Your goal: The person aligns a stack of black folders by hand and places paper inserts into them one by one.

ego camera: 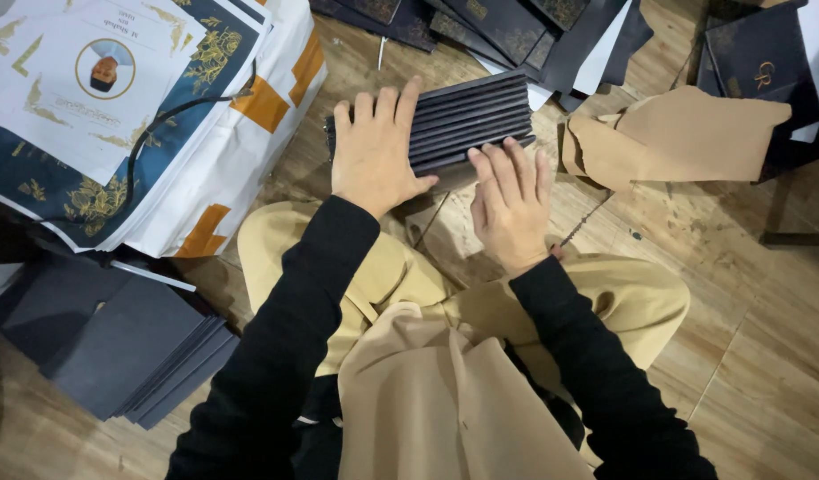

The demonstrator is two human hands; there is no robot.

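Upper centre of the frame: the left hand (371, 151) lies flat, fingers extended, on a stack of dark cards (467, 120) on the wooden floor (765, 356). The right hand (511, 200), open and loosely spread, presses the stack's near edge, grasping nothing.

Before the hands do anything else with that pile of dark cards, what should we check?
1. Left hand flat on the stack of dark cards: ok.
2. Right hand touching the stack's near edge: ok.
3. Card edges lined up evenly: not ok, they are stepped.
4. Stack resting on the wooden floor: ok.
5. Torn brown paper apart from the stack: ok.
6. Number of cards: cannot tell.
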